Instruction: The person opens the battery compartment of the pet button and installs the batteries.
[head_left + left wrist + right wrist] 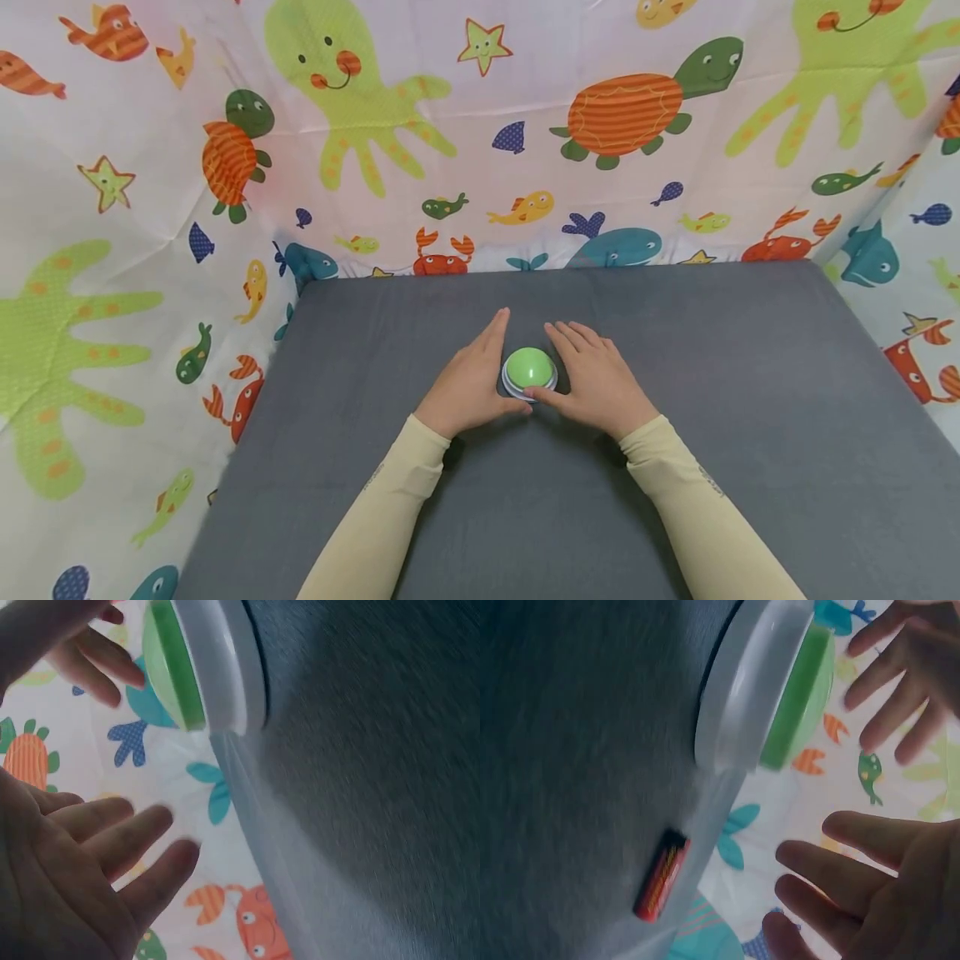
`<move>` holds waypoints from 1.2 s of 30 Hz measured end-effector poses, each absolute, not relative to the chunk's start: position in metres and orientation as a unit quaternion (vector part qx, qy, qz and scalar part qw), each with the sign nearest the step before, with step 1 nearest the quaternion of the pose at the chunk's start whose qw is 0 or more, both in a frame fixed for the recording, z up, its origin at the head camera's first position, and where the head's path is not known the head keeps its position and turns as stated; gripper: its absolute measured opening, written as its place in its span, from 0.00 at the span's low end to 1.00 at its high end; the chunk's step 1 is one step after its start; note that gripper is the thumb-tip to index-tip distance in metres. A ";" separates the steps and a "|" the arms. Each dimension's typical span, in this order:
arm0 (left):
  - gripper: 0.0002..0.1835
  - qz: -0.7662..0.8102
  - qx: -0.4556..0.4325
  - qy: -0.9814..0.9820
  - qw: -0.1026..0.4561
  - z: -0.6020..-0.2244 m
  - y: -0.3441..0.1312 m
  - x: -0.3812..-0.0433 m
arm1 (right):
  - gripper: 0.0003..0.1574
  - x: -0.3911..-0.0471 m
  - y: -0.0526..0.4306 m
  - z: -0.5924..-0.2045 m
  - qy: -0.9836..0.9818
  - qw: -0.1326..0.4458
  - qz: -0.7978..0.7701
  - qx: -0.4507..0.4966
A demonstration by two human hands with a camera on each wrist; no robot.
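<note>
A round push button with a green dome [529,367] and a white base [225,667] stands on the grey table. My left hand [468,385] is at its left side, fingers extended and thumb near the front of the base. On the other side is my right hand [597,382], fingers spread, its thumb overlapping the front edge of the button in the head view. Both wrist views show a gap between the fingers and the button. Whether either thumb touches the base, I cannot tell.
A small red and black battery [662,876] lies on the table in the right wrist view; the head view does not show it, probably behind the right hand. A white curtain [517,208] printed with sea animals surrounds the grey table [360,350] at the back and sides.
</note>
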State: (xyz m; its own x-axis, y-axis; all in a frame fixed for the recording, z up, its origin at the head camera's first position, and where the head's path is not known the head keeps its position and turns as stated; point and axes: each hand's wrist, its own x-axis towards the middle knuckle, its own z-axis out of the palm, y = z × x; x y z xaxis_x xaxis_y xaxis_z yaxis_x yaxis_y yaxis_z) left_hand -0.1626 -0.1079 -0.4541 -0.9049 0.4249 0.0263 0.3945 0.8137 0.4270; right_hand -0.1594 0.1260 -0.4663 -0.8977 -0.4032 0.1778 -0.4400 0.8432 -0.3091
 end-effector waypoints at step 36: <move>0.47 0.265 0.232 0.935 0.054 -0.459 -0.100 -0.165 | 0.48 -0.167 0.120 -0.477 -0.927 0.005 0.288 0.241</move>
